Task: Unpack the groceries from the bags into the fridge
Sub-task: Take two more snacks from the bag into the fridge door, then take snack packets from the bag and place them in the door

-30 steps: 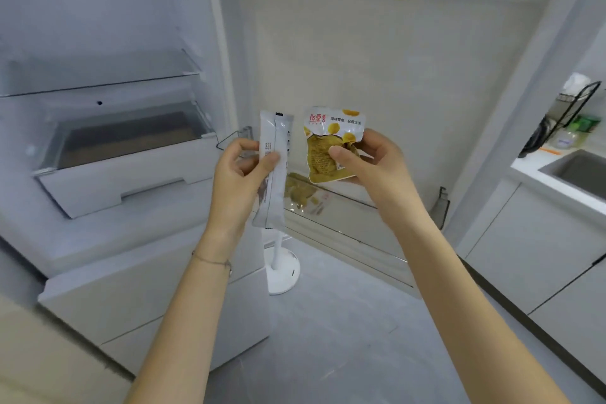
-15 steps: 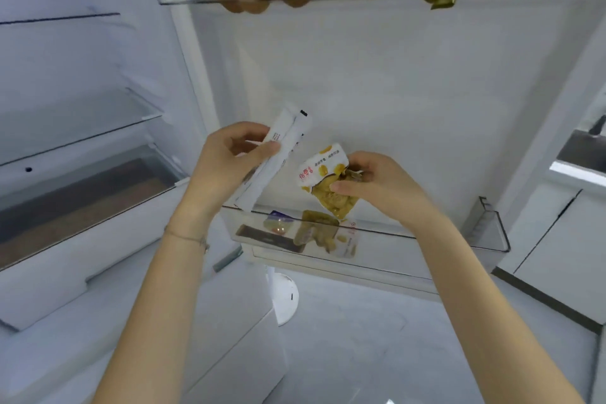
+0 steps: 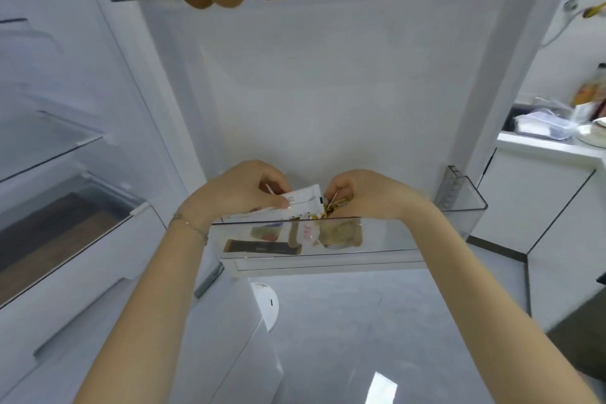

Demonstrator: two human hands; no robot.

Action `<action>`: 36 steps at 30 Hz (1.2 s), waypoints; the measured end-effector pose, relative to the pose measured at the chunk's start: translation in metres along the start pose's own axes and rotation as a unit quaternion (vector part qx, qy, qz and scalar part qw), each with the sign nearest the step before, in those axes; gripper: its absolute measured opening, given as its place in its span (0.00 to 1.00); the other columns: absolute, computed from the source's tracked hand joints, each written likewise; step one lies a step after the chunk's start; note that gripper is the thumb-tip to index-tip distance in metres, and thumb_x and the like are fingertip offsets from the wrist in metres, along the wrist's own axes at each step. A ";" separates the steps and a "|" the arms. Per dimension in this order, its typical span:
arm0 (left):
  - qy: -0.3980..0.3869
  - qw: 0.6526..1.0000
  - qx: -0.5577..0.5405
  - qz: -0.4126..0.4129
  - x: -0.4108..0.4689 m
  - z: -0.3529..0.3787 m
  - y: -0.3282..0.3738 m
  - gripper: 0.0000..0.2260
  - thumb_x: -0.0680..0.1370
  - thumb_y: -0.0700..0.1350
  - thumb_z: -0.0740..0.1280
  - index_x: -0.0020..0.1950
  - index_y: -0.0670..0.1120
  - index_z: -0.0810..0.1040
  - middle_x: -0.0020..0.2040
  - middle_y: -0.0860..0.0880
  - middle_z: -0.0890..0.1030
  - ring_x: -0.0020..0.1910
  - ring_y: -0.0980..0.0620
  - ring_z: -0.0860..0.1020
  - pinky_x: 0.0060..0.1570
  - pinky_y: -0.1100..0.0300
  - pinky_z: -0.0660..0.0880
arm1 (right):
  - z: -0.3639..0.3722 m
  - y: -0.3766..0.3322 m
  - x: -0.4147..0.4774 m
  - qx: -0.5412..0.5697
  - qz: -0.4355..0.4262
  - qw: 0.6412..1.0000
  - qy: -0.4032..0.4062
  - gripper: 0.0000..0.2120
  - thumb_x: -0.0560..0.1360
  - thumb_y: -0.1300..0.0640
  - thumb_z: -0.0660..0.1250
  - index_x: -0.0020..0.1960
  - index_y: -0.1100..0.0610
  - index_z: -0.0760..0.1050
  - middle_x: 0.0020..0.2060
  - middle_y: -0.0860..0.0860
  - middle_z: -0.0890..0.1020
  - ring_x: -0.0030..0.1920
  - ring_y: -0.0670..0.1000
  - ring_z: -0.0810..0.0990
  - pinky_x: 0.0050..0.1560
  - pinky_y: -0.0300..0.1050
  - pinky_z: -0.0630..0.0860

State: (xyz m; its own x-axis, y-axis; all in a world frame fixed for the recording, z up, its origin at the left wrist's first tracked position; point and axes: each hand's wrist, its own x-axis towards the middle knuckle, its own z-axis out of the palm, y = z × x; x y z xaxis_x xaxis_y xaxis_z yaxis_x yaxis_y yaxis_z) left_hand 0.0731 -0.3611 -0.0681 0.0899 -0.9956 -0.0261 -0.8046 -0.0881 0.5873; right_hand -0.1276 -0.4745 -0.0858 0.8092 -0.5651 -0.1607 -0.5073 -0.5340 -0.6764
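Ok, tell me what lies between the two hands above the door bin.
In the head view, only their own packets: the white packet gripped by the left hand and the yellow snack packet pinched by the right hand.

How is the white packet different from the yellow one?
The long white plastic packet is pale with small print; the crinkly yellow snack pouch is golden. The white packet lies tilted, mostly showing, in the left hand; the yellow pouch is nearly hidden in the right hand. Both are held at the rim of the clear door shelf.
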 end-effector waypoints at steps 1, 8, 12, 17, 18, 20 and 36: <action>-0.016 1.000 0.001 -0.004 0.001 0.001 -0.002 0.04 0.73 0.42 0.74 0.43 0.50 0.84 0.39 0.58 0.83 0.35 0.64 0.78 0.35 0.72 0.71 | -0.001 0.000 0.000 -0.012 0.006 1.000 -0.001 0.11 0.69 0.53 0.75 0.50 0.52 0.79 0.47 0.46 0.85 0.50 0.47 0.82 0.51 0.44 0.77; -0.080 0.996 0.047 0.003 0.004 0.010 -0.016 0.03 0.75 0.45 0.73 0.43 0.53 0.83 0.42 0.59 0.83 0.39 0.66 0.78 0.41 0.74 0.72 | -0.003 0.006 0.002 -0.041 0.035 0.999 -0.005 0.08 0.70 0.51 0.74 0.49 0.50 0.82 0.44 0.45 0.85 0.48 0.46 0.82 0.53 0.44 0.77; -0.070 0.996 0.058 0.010 0.008 0.011 -0.019 0.03 0.75 0.46 0.72 0.46 0.54 0.83 0.44 0.60 0.82 0.41 0.68 0.78 0.41 0.75 0.70 | -0.004 0.006 0.003 -0.063 0.045 0.997 -0.013 0.12 0.72 0.50 0.72 0.54 0.51 0.81 0.47 0.45 0.84 0.51 0.46 0.82 0.53 0.40 0.76; 0.027 0.999 -0.021 0.036 0.007 0.016 -0.015 0.06 0.78 0.47 0.69 0.54 0.51 0.82 0.53 0.56 0.82 0.52 0.60 0.79 0.48 0.77 0.69 | -0.007 0.011 -0.010 -0.065 0.057 0.991 0.099 0.17 0.75 0.45 0.68 0.62 0.47 0.75 0.56 0.44 0.79 0.57 0.46 0.77 0.54 0.40 0.72; 0.061 0.996 -0.029 0.052 0.007 0.019 -0.009 0.06 0.78 0.48 0.68 0.54 0.53 0.82 0.53 0.57 0.82 0.52 0.63 0.78 0.48 0.79 0.68 | -0.006 0.011 -0.017 -0.075 0.042 0.985 0.151 0.18 0.76 0.44 0.67 0.64 0.47 0.74 0.58 0.44 0.78 0.60 0.47 0.75 0.57 0.42 0.71; 0.124 0.988 -0.032 0.082 0.008 0.025 0.008 0.07 0.78 0.51 0.67 0.56 0.56 0.80 0.54 0.61 0.81 0.53 0.65 0.77 0.49 0.81 0.65 | -0.005 0.010 -0.033 -0.107 0.003 0.965 0.237 0.21 0.77 0.42 0.64 0.67 0.48 0.72 0.63 0.45 0.76 0.65 0.47 0.71 0.64 0.44 0.68; 0.254 0.926 0.093 0.262 0.066 0.160 0.198 0.25 0.77 0.60 0.62 0.70 0.51 0.73 0.69 0.51 0.74 0.72 0.47 0.68 0.69 0.44 0.65 | -0.086 0.142 -0.206 -0.224 0.056 0.898 0.374 0.32 0.77 0.39 0.61 0.77 0.46 0.57 0.72 0.49 0.66 0.73 0.51 0.59 0.72 0.50 0.55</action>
State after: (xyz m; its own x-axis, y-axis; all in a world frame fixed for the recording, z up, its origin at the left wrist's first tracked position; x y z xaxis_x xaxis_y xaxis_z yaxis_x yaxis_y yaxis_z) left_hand -0.1748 -0.4490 -0.0832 -0.1154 -0.7641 0.6346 -0.8992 0.3518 0.2601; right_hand -0.3917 -0.4873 -0.0868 0.4040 -0.8064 0.4319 -0.7776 -0.5514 -0.3020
